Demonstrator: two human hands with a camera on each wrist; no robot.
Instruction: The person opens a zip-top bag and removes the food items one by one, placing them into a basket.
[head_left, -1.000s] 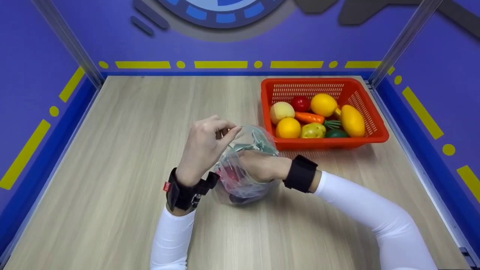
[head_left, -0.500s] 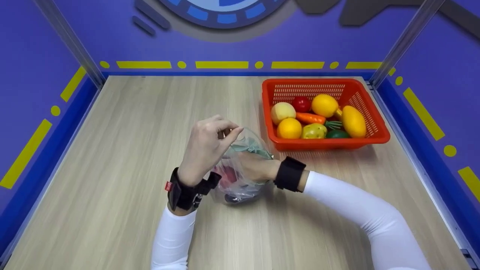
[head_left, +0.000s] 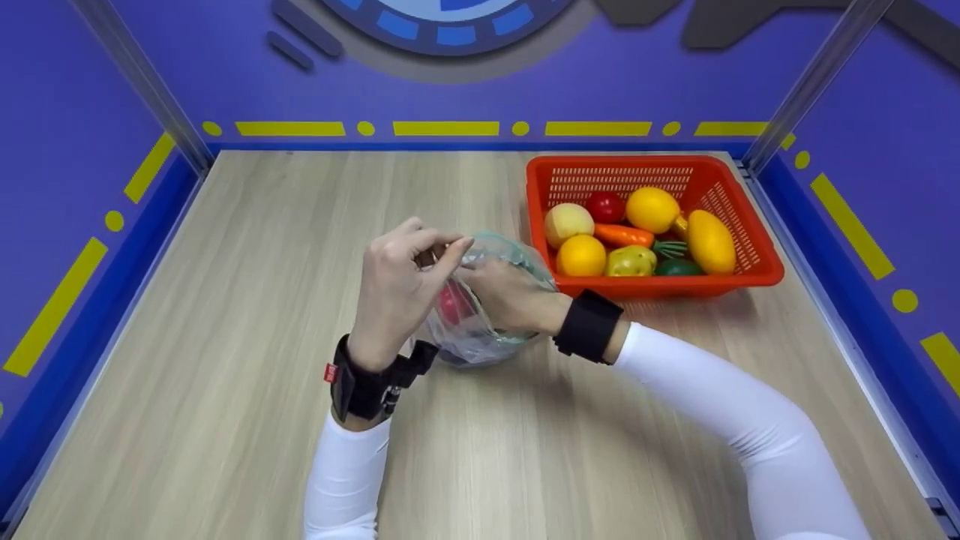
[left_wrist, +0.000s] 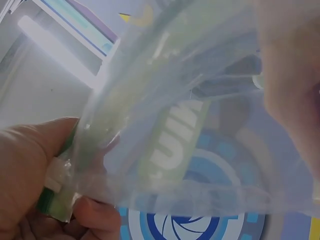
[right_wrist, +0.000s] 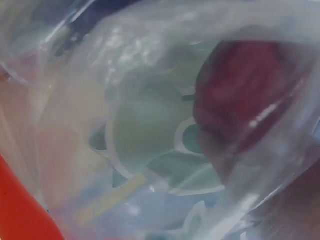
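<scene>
My left hand [head_left: 405,289] pinches the rim of a clear plastic bag [head_left: 480,349] between thumb and fingers. The left wrist view shows that grip close up, with the bag [left_wrist: 165,150] bearing green print and white letters. My right hand [head_left: 510,296] reaches inside the bag's mouth, its fingers partly hidden by plastic. Just left of it, inside the bag, is a red rounded thing [head_left: 454,304]. Through the film in the right wrist view the red thing [right_wrist: 245,95] looks dark and blurred; whether the right fingers grip it cannot be told.
At the back right stands a red plastic basket [head_left: 660,283]. In it lie an orange [head_left: 581,256], a carrot [head_left: 624,235], a mango [head_left: 711,241], a red fruit [head_left: 606,208] and several other pieces of produce. Blue walls enclose the wooden table [head_left: 225,315].
Both hands and the bag have shifted away from the person, toward the back of the table. The red thing has moved the same way. The left hand keeps its pinch on the rim.
</scene>
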